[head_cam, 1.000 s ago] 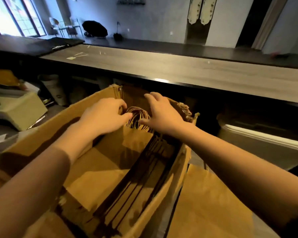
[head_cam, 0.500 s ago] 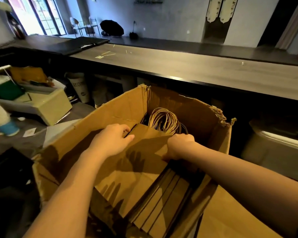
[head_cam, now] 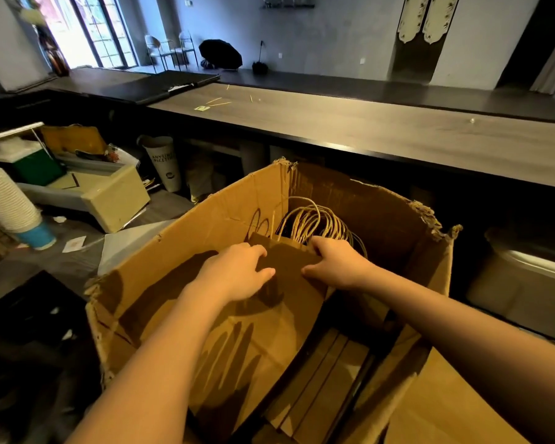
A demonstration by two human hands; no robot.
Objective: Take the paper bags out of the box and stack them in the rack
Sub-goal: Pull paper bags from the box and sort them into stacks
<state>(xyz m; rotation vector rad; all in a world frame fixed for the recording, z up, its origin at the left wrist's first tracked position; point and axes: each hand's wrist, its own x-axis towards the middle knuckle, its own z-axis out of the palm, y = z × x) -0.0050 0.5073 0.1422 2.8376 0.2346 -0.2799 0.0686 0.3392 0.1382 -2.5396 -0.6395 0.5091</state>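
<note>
Both hands are down in the open cardboard box (head_cam: 205, 238), on the top edge of a flat brown paper bag (head_cam: 269, 331) that leans vs. the box's left wall. Left hand (head_cam: 237, 274): grip closed on the bag's upper left edge, fingers curled over it, thumb on the front face. Right hand (head_cam: 337, 264): same at the upper right corner, fingers behind, thumb in front. The bag's twine handles (head_cam: 311, 219) bunch up just behind the hands w/ others. More paper bags (head_cam: 327, 373) lie flat in the box's lower right. No print visible on bag or box. Behind the box runs a long wood-top counter (head_cam: 366, 133). Left, under it, a white paper cup (head_cam: 165, 168) carries dark lettering, 1st line approx. "ANYTIME", rest unreadable.
</note>
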